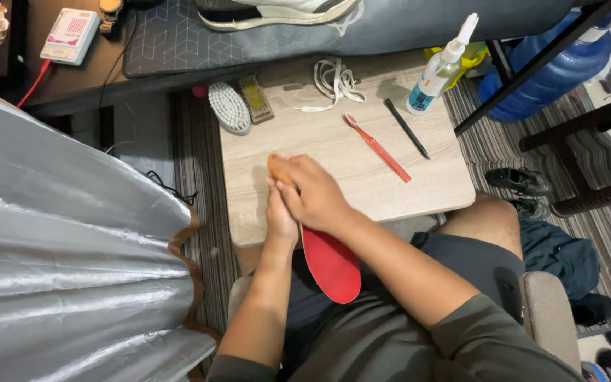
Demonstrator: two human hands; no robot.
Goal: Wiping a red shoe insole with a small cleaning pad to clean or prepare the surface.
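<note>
— What's the room like around the small wooden counter (334, 152)?

— Striped rug (199, 170) under it. Left of the counter hangs a big silvery sheet (65, 247). Behind the counter runs a dark padded bench (178, 39) with a pale shoe (277, 13) on it; right of the counter, a blue water jug (560, 71) and dark chair legs.

— And on the counter?

— At its far left edge, a white-bristled brush (229, 107) beside a smaller brush (256, 99). Then white laces (334, 81), a red toothbrush (377, 147), a black pen-like tool (406, 128) and a spray bottle (438, 71).

— The hands?

— At the counter's near edge. The left hand (281, 216) is closed on a red insole (330, 262) that slopes down to the lap. The right hand (316, 192) is clamped over an orange-brown object (277, 168) pressed on the insole's upper end.
</note>
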